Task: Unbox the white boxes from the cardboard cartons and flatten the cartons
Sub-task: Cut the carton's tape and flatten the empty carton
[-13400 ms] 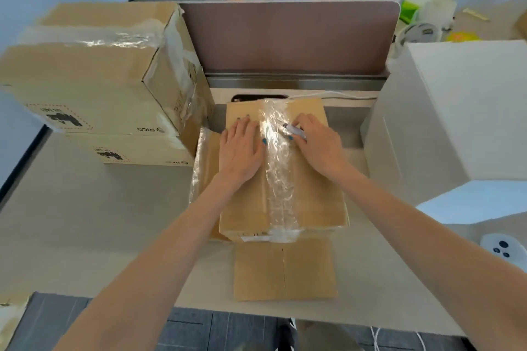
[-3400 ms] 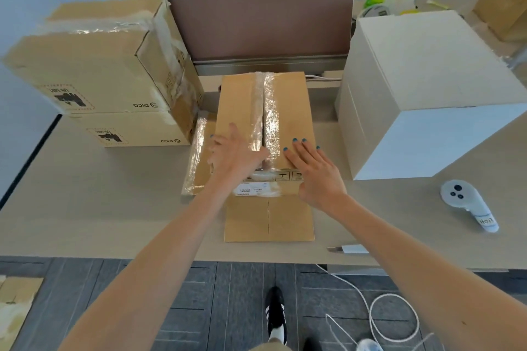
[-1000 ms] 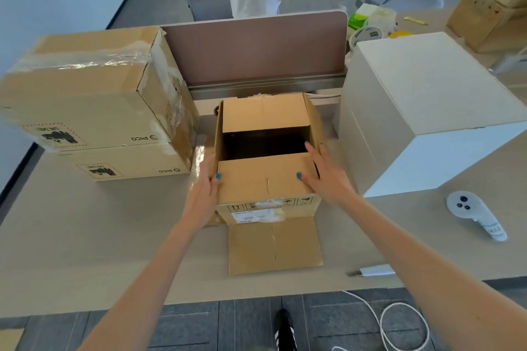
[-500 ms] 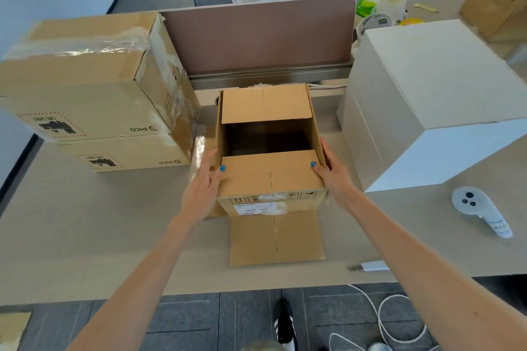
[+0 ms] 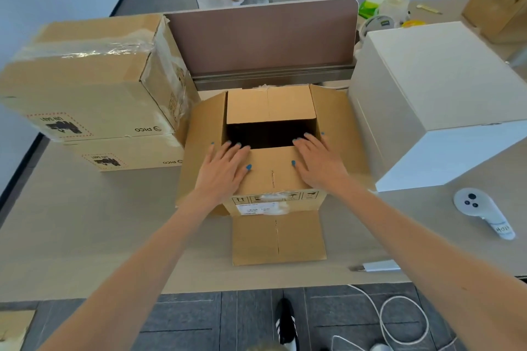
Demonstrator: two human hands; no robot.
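The opened cardboard carton [image 5: 273,196] stands on the table [image 5: 85,222] squarely ahead, left hand [image 5: 225,171] and right hand [image 5: 319,168] equally near, each grip spread flat and empty on its near inner flap [image 5: 272,159], fingertips [image 5: 238,146] at the dark opening [image 5: 271,134] just beyond, contents unseen.

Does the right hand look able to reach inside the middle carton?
Probably only its fingers: the right hand lies flat on the near inner flap, which with the far flap covers most of the carton mouth.

Open carton [image 5: 273,179] matt brown cardboard; stacked cartons [image 5: 85,88] glossy-taped; big white box [image 5: 445,94] matt.
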